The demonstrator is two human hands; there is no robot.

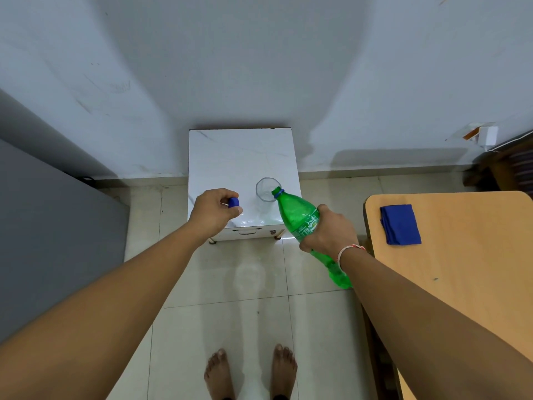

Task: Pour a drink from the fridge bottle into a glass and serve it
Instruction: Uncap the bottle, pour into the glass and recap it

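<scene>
Pinching a blue cap [233, 202] between thumb and curled fingers, left hand [215, 211] hovers over the near left part of the white counter [239, 151]. Light, small, easily dropped; best kept pinched or set flat on the counter.

Standing upright near the counter's right front edge: clear glass [266, 189], apparently empty, though hard to confirm through transparent walls. Fragile and probably light, so liable to tip if struck by the neck; base partly masked by the bottle mouth.

Tilted neck-down toward the glass rim: green bottle [300, 216], open mouth at or just over the rim, contact not resolvable. Wrapped around the label zone by right hand [328, 229], fingers curled on the far side and mostly hidden. Thin plastic, likely to flex under squeeze, possibly slick if chilled; mid-body grip suits controlled tilt. Liquid level hard to read; no stream discernible. Bottle base partly covered by the wrist.

Lying on a wooden table [461, 255] at far right: folded blue cloth [400, 224].
</scene>
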